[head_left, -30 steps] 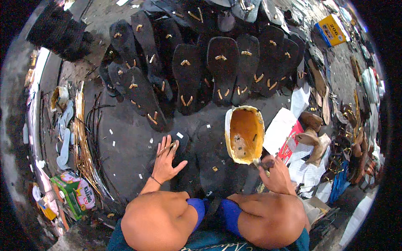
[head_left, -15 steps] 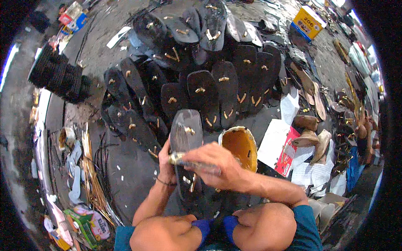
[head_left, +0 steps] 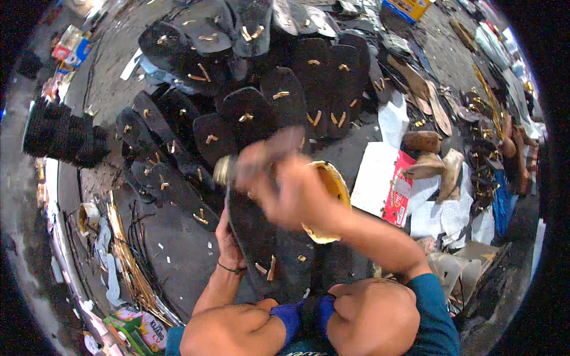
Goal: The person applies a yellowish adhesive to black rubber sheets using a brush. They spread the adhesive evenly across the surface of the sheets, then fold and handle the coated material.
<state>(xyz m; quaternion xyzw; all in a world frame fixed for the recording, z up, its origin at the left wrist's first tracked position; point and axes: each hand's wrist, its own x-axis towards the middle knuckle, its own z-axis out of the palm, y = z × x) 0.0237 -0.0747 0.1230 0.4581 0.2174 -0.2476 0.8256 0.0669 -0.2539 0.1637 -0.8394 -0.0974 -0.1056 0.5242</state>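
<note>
My left hand (head_left: 228, 246) grips the left edge of a dark shoe sole (head_left: 249, 243) held between my knees and the other soles. Tan strap ends stick out near its lower end. My right hand (head_left: 291, 193), smeared by motion, is closed around a brush (head_left: 223, 171) with a pale end pointing left, above the sole's upper part. That part of the sole is hidden by the hand. Just right of the sole stands a pot (head_left: 346, 204) with a crusted pale rim and yellow-brown inside, partly covered by my right forearm.
Many dark soles (head_left: 246, 113) with tan strap ends lie spread ahead. On the right are a white-and-red cardboard piece (head_left: 369, 178), papers and wooden shoe lasts (head_left: 426, 166). To the left are a black stack (head_left: 59, 133) and a bundle of thin sticks (head_left: 127, 246).
My right hand with the brush has moved up and a little left, now blurred. The view has shifted, so the soles ahead sit higher and farther left. My left hand keeps its hold.
</note>
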